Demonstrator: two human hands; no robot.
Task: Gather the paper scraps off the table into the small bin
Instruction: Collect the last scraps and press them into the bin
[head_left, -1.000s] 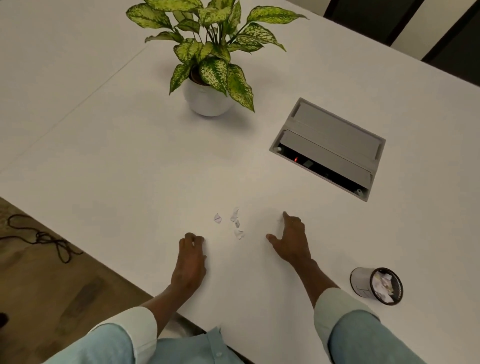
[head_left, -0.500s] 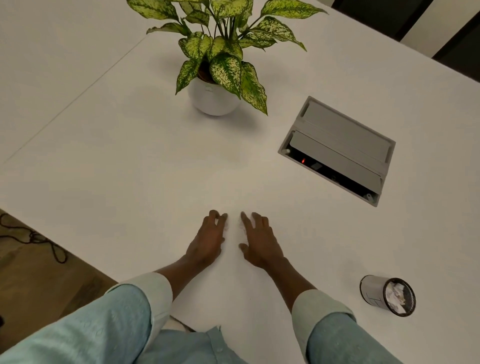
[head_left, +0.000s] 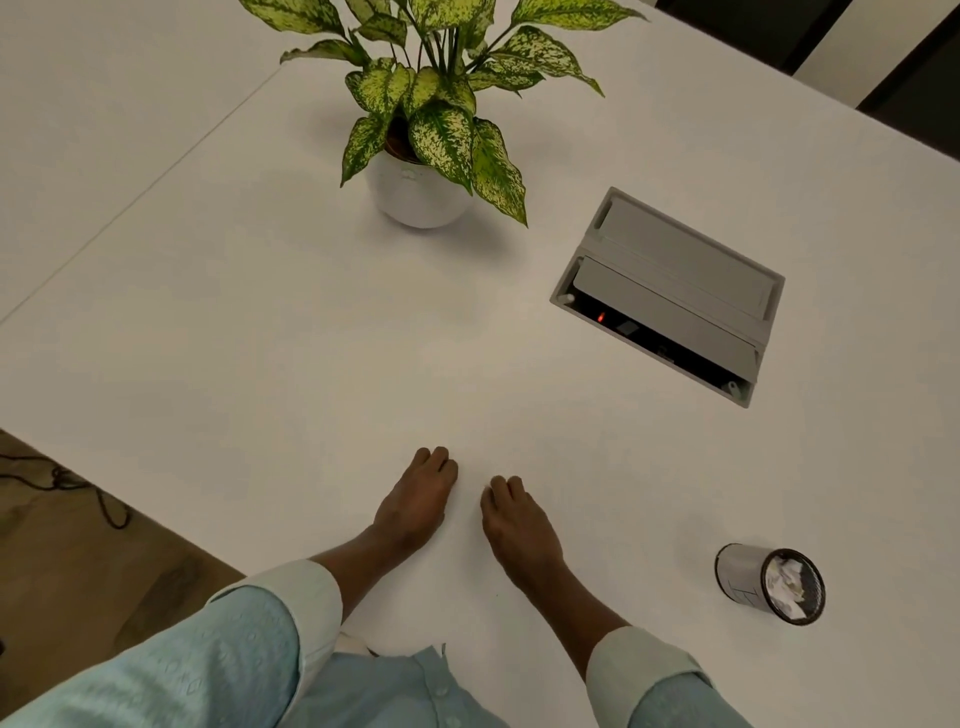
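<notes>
No loose paper scraps are seen on the table; the strip of tabletop between the two hands is bare white, and whether any scraps lie hidden under the curled fingers cannot be told. Crumpled white paper is seen inside the small bin, which is set on the table well to the right of the hands, its dark-rimmed mouth tipped toward the camera by the wide-angle view.

The left hand is laid knuckles-up on the tabletop near the table's front edge, its fingers curled under so that the tips are hidden. The right hand is placed just beside it, apart by a narrow gap, in the same posture with the fingers bent downward against the surface. Both hands are loosely curled rather than flat; whether anything is gripped beneath them cannot be told. Pale blue sleeves with lighter cuffs are rolled back from both forearms.

Farther back, a grey cable box is recessed into the tabletop to the right, with its lid raised and a small red light shown in the dark opening. A potted plant with speckled green leaves is set in a round white pot behind the hands, to the left of the box. A seam in the tabletop is seen running diagonally at far left. Beyond the table's left edge, brown floor and a dark cord are visible.
</notes>
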